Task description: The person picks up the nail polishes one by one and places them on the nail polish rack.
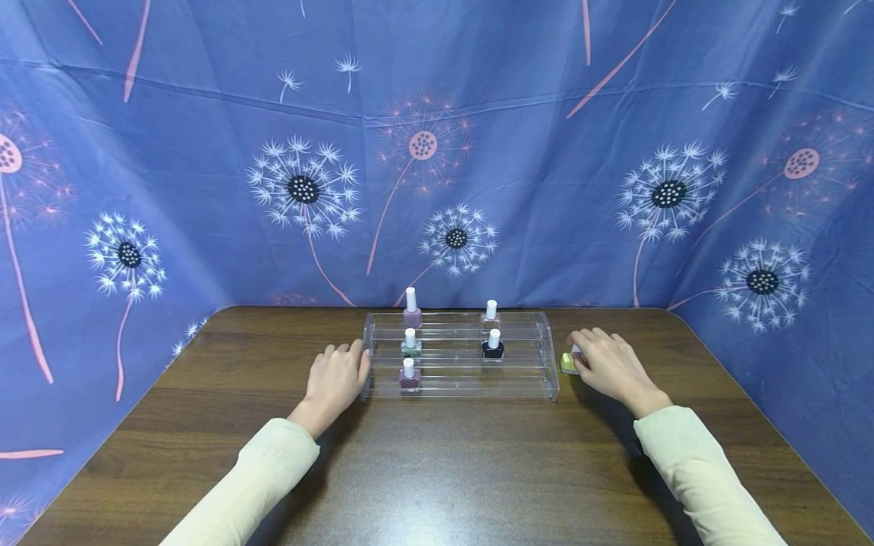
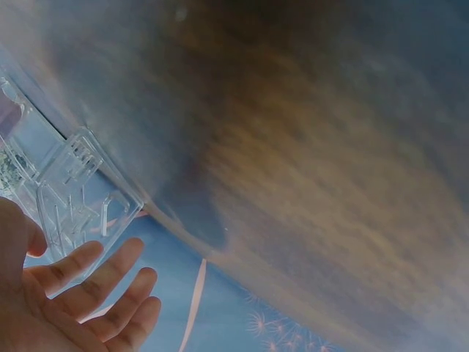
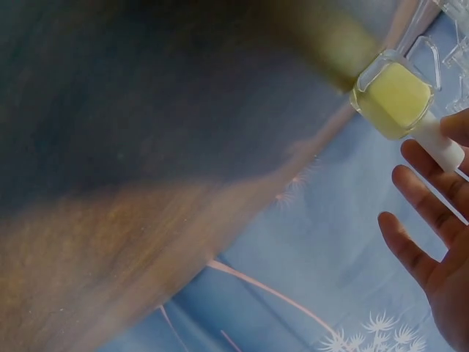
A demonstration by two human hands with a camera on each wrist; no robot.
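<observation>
My right hand (image 1: 611, 365) pinches the white cap of a yellow nail polish bottle (image 3: 399, 99), just right of a clear acrylic rack. The bottle's square glass body tilts away from the thumb and forefinger, while the other fingers spread loosely. At the rack's left end rests my left hand (image 1: 336, 373), its thumb side against the clear end panel. In the left wrist view, the fingers (image 2: 110, 275) stretch out loosely beside the stepped rack (image 2: 80, 183). White-capped polish bottles stand on the rack's tiers: a mauve one (image 1: 412, 317), a glittery one (image 1: 411, 347), a dark purple one (image 1: 410, 379) and a black one (image 1: 492, 349).
A clear bottle (image 1: 490, 322) stands on the rack's top tier at the right. The rack sits toward the back of a brown wooden table (image 1: 451, 470). Behind and beside the table hangs a blue cloth (image 1: 546, 189) with a dandelion print.
</observation>
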